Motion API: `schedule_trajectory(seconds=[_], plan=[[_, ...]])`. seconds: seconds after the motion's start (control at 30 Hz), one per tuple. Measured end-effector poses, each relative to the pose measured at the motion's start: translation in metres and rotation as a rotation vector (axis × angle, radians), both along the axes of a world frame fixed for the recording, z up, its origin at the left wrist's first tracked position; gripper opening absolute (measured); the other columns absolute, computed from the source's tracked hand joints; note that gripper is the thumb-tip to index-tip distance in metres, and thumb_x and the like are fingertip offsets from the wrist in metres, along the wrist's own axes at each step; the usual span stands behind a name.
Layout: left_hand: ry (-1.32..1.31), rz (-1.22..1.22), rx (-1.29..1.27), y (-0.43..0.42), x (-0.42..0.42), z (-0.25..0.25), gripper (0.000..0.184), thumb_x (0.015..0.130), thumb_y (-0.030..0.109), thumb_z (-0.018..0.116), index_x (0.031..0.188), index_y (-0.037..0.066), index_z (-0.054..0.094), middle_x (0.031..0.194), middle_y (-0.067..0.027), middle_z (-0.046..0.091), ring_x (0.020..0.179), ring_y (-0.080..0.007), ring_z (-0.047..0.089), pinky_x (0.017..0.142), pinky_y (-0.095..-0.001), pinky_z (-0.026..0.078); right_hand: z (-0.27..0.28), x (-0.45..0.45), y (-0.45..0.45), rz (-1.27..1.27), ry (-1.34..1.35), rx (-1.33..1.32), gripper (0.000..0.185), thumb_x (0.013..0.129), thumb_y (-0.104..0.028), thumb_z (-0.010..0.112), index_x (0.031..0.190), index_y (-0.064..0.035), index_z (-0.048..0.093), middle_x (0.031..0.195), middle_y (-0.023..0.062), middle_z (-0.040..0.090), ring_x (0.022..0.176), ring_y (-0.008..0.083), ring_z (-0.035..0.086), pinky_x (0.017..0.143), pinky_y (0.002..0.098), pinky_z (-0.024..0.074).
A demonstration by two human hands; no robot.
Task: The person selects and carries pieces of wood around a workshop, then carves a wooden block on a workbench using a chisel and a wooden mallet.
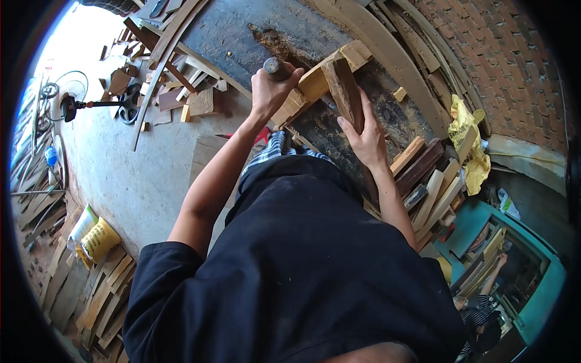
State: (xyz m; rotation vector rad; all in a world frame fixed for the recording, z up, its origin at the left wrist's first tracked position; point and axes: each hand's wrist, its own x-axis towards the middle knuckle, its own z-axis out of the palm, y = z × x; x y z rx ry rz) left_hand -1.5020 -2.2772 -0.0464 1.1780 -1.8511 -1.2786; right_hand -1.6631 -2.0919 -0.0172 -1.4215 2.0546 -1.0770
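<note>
My left hand (pixel 272 91) is wrapped round a dark cylindrical tool handle (pixel 276 69), whose round end points up; the lower part of the tool is hidden. With my right hand (pixel 368 138) I hold a rough brown wood block (pixel 344 91), fingers along its right side and thumb on its near face. Behind and between the hands, a yellowish wooden piece (pixel 318 83) lies at a slant over the dark, worn workbench (pixel 227 36). The block overlaps this piece in view; whether they touch is unclear.
Cut wood strips (pixel 433 175) lie at the bench's right end, beside a yellow sack (pixel 469 145). Offcuts are scattered on the floor at the upper left. A fan (pixel 69 109) stands left. Another person (pixel 484 314) shows at lower right, near a teal frame (pixel 544 272).
</note>
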Motion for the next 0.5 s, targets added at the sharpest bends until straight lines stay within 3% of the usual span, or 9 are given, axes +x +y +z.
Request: schedule_trajectory(seconds=[0.27, 0.3, 0.4, 0.43, 0.5], plan=[[-0.078, -0.039, -0.189, 0.013, -0.013, -0.01, 0.023, 0.081, 0.026, 0.074, 0.084, 0.003, 0.072, 0.067, -0.0095, 0.069, 0.063, -0.0111, 0.067, 0.061, -0.0289, 0.052, 0.008, 0.003, -0.008, -0.002, -0.019, -0.037, 0.071, 0.089, -0.034, 0.063, 0.147, -0.0104, 0.03, 0.125, 0.0251, 0.058, 0.106, 0.0415, 0.062, 0.087, 0.0443, 0.0541], [-0.051, -0.028, -0.132, 0.016, -0.015, -0.01, 0.029, 0.078, 0.033, 0.074, 0.08, 0.004, 0.071, 0.069, -0.0178, 0.066, 0.065, -0.0288, 0.069, 0.063, -0.0361, 0.053, 0.013, 0.004, -0.01, -0.008, -0.017, -0.031, 0.071, 0.089, -0.034, 0.063, 0.147, -0.0104, 0.03, 0.125, 0.0251, 0.058, 0.106, 0.0415, 0.062, 0.087, 0.0443, 0.0541], [-0.093, -0.016, -0.172, 0.021, -0.02, -0.002, 0.031, 0.078, 0.034, 0.074, 0.077, 0.003, 0.07, 0.067, -0.0177, 0.065, 0.064, -0.0309, 0.068, 0.061, -0.0377, 0.052, 0.038, 0.006, -0.021, -0.008, 0.023, -0.134, 0.071, 0.088, -0.033, 0.064, 0.146, -0.0082, 0.031, 0.123, 0.0254, 0.059, 0.105, 0.041, 0.063, 0.086, 0.0432, 0.0546], [-0.153, -0.034, -0.237, 0.02, -0.02, -0.003, 0.022, 0.081, 0.025, 0.074, 0.082, 0.004, 0.072, 0.064, -0.0108, 0.068, 0.06, -0.0131, 0.068, 0.057, -0.0298, 0.052, 0.044, 0.007, -0.024, -0.007, 0.002, -0.161, 0.071, 0.088, -0.032, 0.065, 0.145, -0.0071, 0.031, 0.122, 0.0256, 0.059, 0.105, 0.0406, 0.063, 0.086, 0.0426, 0.0547], [-0.154, -0.027, -0.249, 0.017, -0.02, -0.008, 0.022, 0.08, 0.025, 0.075, 0.082, 0.003, 0.072, 0.065, -0.0117, 0.067, 0.06, -0.0147, 0.068, 0.058, -0.0304, 0.052, 0.045, 0.008, -0.027, -0.005, -0.022, -0.193, 0.071, 0.088, -0.031, 0.065, 0.145, -0.006, 0.032, 0.122, 0.0258, 0.06, 0.105, 0.0402, 0.063, 0.085, 0.042, 0.0549]])
